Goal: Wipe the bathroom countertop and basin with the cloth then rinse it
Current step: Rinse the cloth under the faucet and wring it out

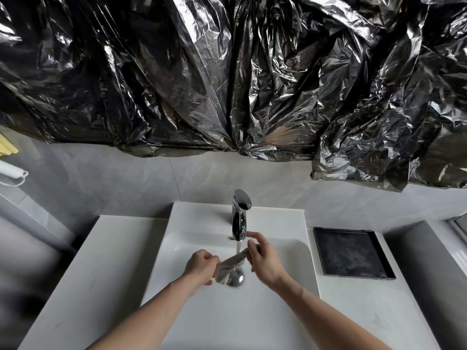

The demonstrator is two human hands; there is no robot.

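Rinse step, prob. Cloth (231,263) twisted betw both hands over drain (236,276), under tap (240,215) stream. L hand (201,267) clamped on one end, R hand (262,261) pinching other. Next: wring, shut tap.

You are standing before the basin (285,271). The faucet (240,215) is standing at the back rim of the basin, and the drain (235,277) is lying in the basin. The tray (352,253) is resting on the countertop (101,274), right of the basin. The plastic sheet (227,72) is hanging behind the basin, above it.
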